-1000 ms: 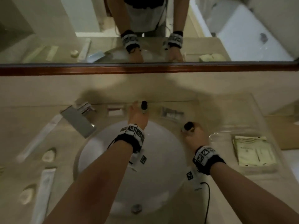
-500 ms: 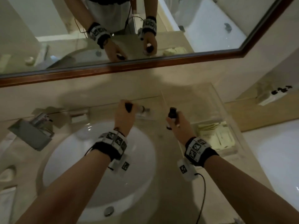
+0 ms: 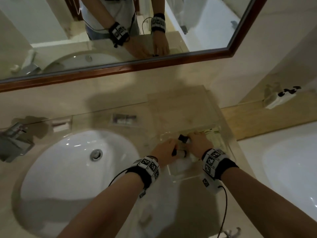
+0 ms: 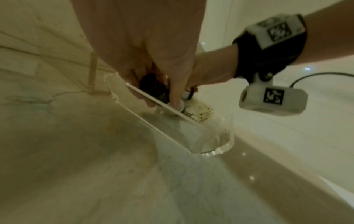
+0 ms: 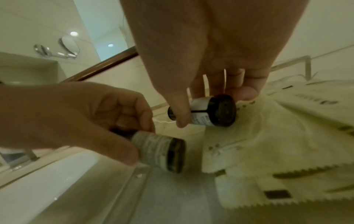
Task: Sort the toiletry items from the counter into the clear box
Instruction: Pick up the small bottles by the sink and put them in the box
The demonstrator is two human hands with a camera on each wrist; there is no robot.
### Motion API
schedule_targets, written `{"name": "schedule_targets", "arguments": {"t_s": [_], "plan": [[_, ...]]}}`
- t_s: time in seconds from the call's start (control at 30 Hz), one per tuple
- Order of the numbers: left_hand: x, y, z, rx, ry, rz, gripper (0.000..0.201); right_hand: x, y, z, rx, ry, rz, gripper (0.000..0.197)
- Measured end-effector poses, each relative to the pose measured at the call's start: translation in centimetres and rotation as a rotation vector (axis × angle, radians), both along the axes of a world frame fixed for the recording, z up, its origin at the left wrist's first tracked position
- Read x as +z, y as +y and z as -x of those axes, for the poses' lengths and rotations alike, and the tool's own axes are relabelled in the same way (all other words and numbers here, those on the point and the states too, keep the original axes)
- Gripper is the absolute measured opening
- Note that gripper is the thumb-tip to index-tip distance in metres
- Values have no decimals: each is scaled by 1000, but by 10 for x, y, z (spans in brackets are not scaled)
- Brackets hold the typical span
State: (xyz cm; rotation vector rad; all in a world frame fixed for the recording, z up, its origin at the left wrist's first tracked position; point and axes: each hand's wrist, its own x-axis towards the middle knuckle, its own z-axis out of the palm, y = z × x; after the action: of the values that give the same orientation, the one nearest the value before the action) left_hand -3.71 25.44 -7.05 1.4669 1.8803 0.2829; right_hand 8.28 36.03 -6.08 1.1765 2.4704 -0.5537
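The clear box (image 3: 186, 179) stands on the counter right of the sink, with pale yellow sachets (image 5: 287, 136) lying in its right part. Both hands are lowered into it. My left hand (image 3: 173, 150) grips a small dark-capped bottle with a white label (image 5: 162, 151), held on its side just inside the box's left wall (image 4: 162, 124). My right hand (image 3: 192, 140) pinches a second such bottle (image 5: 210, 112) between thumb and fingers, low over the edge of the sachets. In the left wrist view my left hand (image 4: 162, 98) covers most of its bottle (image 4: 153, 86).
A white sink (image 3: 77, 169) lies left of the box, with a chrome faucet (image 3: 12, 140) at the far left. Two small packets (image 3: 124, 118) (image 3: 60, 124) rest on the back of the counter. A white bathtub (image 3: 291, 160) borders the counter on the right.
Both hands carried their bottles from behind the sink rightward and down into the clear box. The head view swung right with them.
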Motion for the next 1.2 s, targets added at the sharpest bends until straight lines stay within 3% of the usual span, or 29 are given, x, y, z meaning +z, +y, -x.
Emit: {"name": "schedule_targets", "arguments": {"t_s": [0.1, 0.23, 0.4, 0.5, 0.6, 0.83, 1.07, 1.2], "plan": [[-8, 5, -1, -133, 193, -75, 29, -7, -1, 8, 99, -16, 22, 31], [-12, -1, 9, -140, 350, -123, 37, -18, -5, 13, 120, 51, 55, 34], [0, -24, 26, 7, 271, -193, 35, -23, -9, 11, 168, 93, -10, 40], [14, -49, 40, 183, 193, -226, 34, -10, -20, 25, 157, 239, -68, 30], [24, -86, 64, 368, 155, -215, 32, 21, -54, 61, 152, 475, 13, 21], [32, -219, 136, 742, 57, -150, 27, 51, -180, 166, 448, 618, 155, 21], [40, -412, 230, 979, 123, -127, 23, 34, -357, 280, 638, 477, 258, 17], [22, -509, 280, 1103, 225, -34, 28, 11, -442, 345, 601, 403, 290, 26]]}}
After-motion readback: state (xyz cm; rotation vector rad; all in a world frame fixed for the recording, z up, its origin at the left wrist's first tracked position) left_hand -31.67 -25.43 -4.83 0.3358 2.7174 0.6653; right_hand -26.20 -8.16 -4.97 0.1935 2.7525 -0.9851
